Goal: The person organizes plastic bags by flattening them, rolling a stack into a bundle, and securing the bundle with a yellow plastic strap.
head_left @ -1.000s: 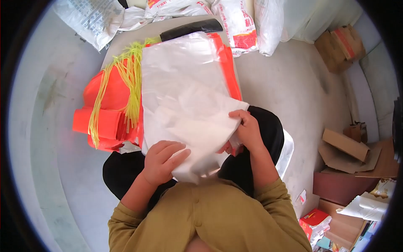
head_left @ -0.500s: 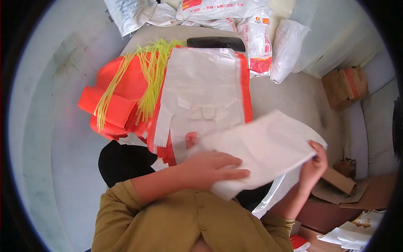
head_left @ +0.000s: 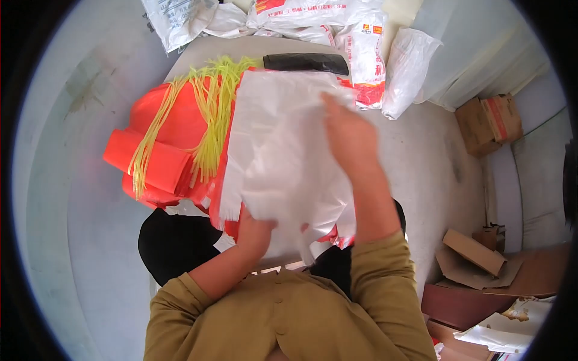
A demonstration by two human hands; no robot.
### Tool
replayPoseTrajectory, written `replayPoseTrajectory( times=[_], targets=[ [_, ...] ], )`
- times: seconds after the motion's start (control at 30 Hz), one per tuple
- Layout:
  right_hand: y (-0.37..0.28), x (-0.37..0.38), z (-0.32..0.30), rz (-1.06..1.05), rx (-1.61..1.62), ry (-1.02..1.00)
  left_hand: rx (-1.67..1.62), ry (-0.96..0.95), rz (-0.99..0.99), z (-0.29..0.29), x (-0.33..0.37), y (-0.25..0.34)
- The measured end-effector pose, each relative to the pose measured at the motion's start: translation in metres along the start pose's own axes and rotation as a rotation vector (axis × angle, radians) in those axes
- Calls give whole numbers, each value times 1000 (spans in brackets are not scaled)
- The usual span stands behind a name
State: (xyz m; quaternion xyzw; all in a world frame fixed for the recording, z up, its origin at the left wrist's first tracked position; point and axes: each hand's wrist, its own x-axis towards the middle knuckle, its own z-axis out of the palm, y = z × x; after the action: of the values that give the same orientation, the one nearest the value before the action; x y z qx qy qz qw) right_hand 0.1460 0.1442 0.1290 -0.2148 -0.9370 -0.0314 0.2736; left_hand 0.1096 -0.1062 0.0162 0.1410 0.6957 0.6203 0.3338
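A thin white plastic bag (head_left: pixel 283 150) lies spread over a stack of bags, with red edges showing beneath it. My right hand (head_left: pixel 355 141) is at its upper right part, fingers curled in and closed on the film, somewhat blurred by motion. At the lower left edge of the bag is my left hand (head_left: pixel 256 233), its fingers mostly hidden beneath the film. Left of the stack, a bunch of yellow-green plastic ties (head_left: pixel 217 120) is draped over folded red bags (head_left: pixel 153 159).
A black rolled bag (head_left: pixel 306 62) lies behind the stack. Printed white and red packages (head_left: pixel 364 60) and a white plastic bundle (head_left: pixel 410 72) lie at the back. Cardboard boxes stand at the right, one farther off (head_left: pixel 489 123) and an opened one (head_left: pixel 475 256) nearer.
My right hand has swung from the lower right up and left to the stack's upper right, bringing the white bag over the stack. My left hand has moved left and its fingers went under the film.
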Motion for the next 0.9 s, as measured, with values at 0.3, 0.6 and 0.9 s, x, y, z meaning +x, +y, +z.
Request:
replayPoseTrajectory(
  times=[0.3, 0.6, 0.9],
  targets=[
    [-5, -63, 73, -224, 368, -256, -822, 104, -260, -17, 30, -32],
    [57, -24, 94, 118, 321, -85, -708, -193, -394, -21, 12, -16],
    [49, 21, 95, 243, 284, -384, -636, -254, -482, -23, 10, -27]
  ],
)
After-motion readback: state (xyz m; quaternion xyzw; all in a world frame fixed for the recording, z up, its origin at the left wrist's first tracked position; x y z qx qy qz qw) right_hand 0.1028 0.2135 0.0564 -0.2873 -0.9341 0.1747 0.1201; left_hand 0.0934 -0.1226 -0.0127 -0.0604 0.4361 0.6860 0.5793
